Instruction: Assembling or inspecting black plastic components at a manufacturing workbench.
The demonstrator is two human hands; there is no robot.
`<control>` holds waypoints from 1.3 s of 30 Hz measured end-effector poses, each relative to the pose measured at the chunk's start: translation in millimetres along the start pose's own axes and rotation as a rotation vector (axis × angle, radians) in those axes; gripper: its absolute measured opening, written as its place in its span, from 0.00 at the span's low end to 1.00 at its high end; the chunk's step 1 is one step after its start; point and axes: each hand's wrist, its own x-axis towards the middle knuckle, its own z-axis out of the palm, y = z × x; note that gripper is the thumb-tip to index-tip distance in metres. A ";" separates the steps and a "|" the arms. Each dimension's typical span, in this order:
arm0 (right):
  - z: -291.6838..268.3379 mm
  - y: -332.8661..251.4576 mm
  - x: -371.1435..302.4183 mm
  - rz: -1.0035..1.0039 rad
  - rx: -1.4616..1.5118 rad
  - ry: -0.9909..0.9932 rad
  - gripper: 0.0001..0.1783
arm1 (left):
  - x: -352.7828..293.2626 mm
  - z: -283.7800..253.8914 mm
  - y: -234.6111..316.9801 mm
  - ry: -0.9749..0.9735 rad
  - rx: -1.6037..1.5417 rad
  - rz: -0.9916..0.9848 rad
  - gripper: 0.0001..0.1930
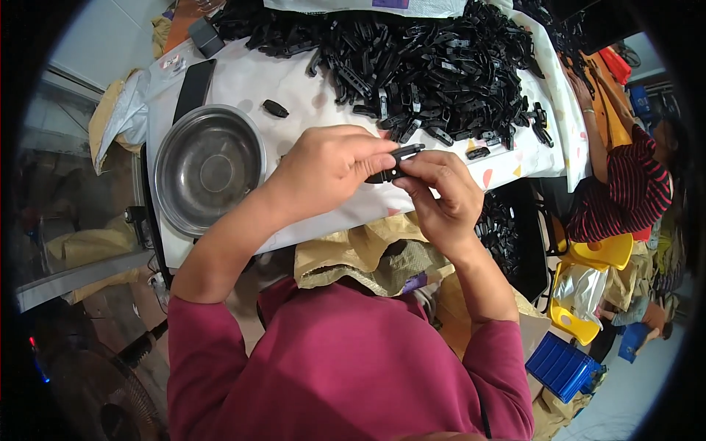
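A black part [384, 176] is between the two hands, above the table's [290, 77] near edge. The left hand [323, 165] grips it with thumb and fingers; the right hand [447, 197] pinches it from the other side, fingertips closed. Whether it is one piece or two joined, I cannot tell.

To the left stands one steel bowl [213, 173], its bare metal bottom in view. Beyond the bowl lies one dark slab [193, 92], and past that one grey box [206, 37]. One oval piece [275, 109] lies alone, to the right of the bowl. Farther back is a large pile [434, 66] of black parts, too many to be counted.

Below the table's right side, a second heap [498, 231] sits in a dark place; its container is unclear. Farther right there are one blue crate [557, 367] and one co-worker [625, 184] in a striped shirt.
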 end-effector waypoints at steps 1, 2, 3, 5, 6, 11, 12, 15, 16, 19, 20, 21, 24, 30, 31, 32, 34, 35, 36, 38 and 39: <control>1.6 0.0 -1.3 -0.017 -0.021 0.004 0.14 | -2.5 0.9 -4.5 0.010 0.057 0.110 0.11; 2.5 1.5 -3.7 -0.034 -0.044 0.009 0.14 | -3.1 1.7 -7.2 0.020 0.113 0.221 0.14; 3.7 5.4 -10.5 -0.040 -0.030 -0.008 0.17 | -4.0 2.3 -6.7 0.020 0.112 0.223 0.14; 3.1 7.0 -14.0 0.021 -0.067 -0.036 0.19 | -10.1 4.0 -4.3 -0.056 0.184 0.175 0.17; 3.9 7.7 -15.6 0.081 -0.101 -0.064 0.20 | -14.3 4.4 -7.6 -0.055 0.186 0.171 0.17; 15.6 14.9 -35.9 0.330 -0.083 -0.393 0.28 | -31.5 10.6 -34.5 -0.221 0.261 0.010 0.17; 17.1 17.4 -35.0 0.334 -0.083 -0.394 0.28 | -32.4 10.4 -38.5 -0.252 0.234 -0.026 0.16; 34.2 35.7 -20.1 0.321 -0.197 -0.244 0.27 | -12.5 10.1 -50.1 -0.021 0.227 -0.246 0.14; 40.1 44.7 -20.7 0.327 -0.202 -0.239 0.27 | 0.6 10.2 -55.9 0.190 0.220 -0.403 0.13; 62.4 73.6 -29.3 0.250 -0.540 -0.373 0.21 | 49.5 7.1 -86.5 0.326 0.435 -0.151 0.11; 63.5 75.0 -27.6 0.245 -0.537 -0.374 0.21 | 63.3 6.3 -91.4 0.258 0.542 -0.092 0.10; 64.3 75.2 -26.6 0.321 -0.510 -0.424 0.19 | 72.7 2.7 -99.6 0.263 0.546 -0.096 0.10; 54.6 73.7 -27.2 0.429 -0.418 -0.418 0.17 | 88.4 -3.8 -114.6 -0.049 1.009 0.166 0.09; 15.0 47.6 -8.9 0.797 0.735 0.119 0.16 | 76.0 0.7 -68.4 0.140 0.041 -0.379 0.06; 9.4 36.7 -3.2 0.735 0.787 0.150 0.16 | 65.3 6.1 -54.7 0.176 -0.349 -0.325 0.11; 11.3 31.7 -1.2 0.673 0.846 0.174 0.16 | 53.4 14.0 -49.5 0.233 -0.520 -0.279 0.12; 11.3 20.7 1.9 0.593 0.788 0.208 0.16 | 36.4 21.6 -27.6 0.195 -0.662 -0.204 0.10; 14.4 16.9 2.9 0.525 0.735 0.228 0.15 | 30.3 21.2 -27.1 0.179 -0.668 -0.151 0.09; 16.6 14.0 3.0 0.493 0.698 0.225 0.14 | 25.8 20.3 -25.0 0.162 -0.674 -0.098 0.09; 20.8 12.1 -1.5 0.414 0.590 0.257 0.13 | 18.2 21.7 -18.1 0.130 -0.782 -0.051 0.10; 20.8 10.5 -2.2 0.375 0.457 0.291 0.12 | 14.7 23.0 -19.1 0.109 -0.787 0.033 0.11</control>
